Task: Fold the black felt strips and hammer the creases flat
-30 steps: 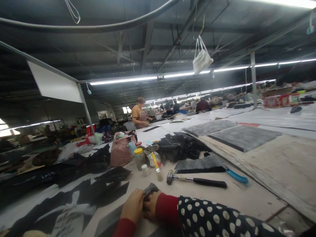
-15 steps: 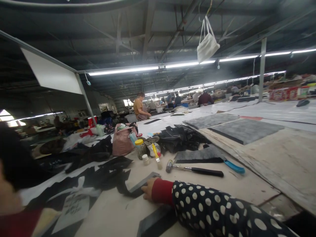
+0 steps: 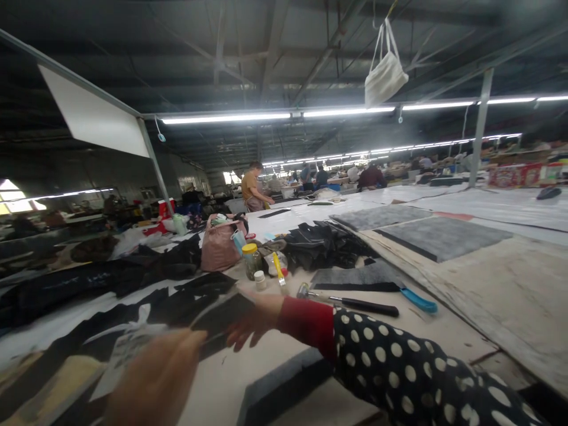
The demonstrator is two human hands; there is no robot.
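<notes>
A black flat piece of sheet material (image 3: pixel 224 313) is lifted above the table between my two hands, smeared by motion. My right hand (image 3: pixel 261 313), in a red cuff and polka-dot sleeve, grips its right end, with fingers spread beneath it. My left hand (image 3: pixel 155 373) is blurred in the foreground, its closed fingers at the near left edge of that piece. Below my right forearm lies a grey piece with a black edge (image 3: pixel 284 381). Just behind my right hand are a hammer (image 3: pixel 350 300), a yellow-handled brush (image 3: pixel 279 271) and a small white-lidded bottle (image 3: pixel 260 280).
A yellow-lidded jar (image 3: pixel 252 261) and a pink bag (image 3: pixel 222 242) stand farther back. Black scraps (image 3: pixel 323 245) are heaped beside them. A blue-handled tool (image 3: pixel 419 300) lies right, near a raised board (image 3: pixel 501 284). Written paper (image 3: pixel 118 361) lies left. A person (image 3: pixel 254 188) stands beyond.
My left hand has come in from the left edge to the black piece. My right hand has raised that piece off the table and turned it. The view has shifted slightly.
</notes>
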